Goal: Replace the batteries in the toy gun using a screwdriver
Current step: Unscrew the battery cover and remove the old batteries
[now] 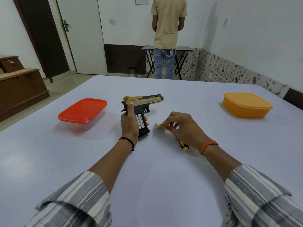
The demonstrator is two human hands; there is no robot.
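Matt plastic toy gun (144,102), glossy white batteries (141,122), smooth matt table (164,177), translucent plastic tub (82,113).

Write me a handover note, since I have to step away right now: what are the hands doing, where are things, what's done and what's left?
Left hand holds the toy gun flat on the table.
Right hand pinches the small yellow battery cover.
Grip compartment is open, two white batteries sit inside.
Screwdriver lies under the right wrist.
Cannot tell whether these batteries are old or new.
Left: confirm batteries, refit cover, tighten screw.
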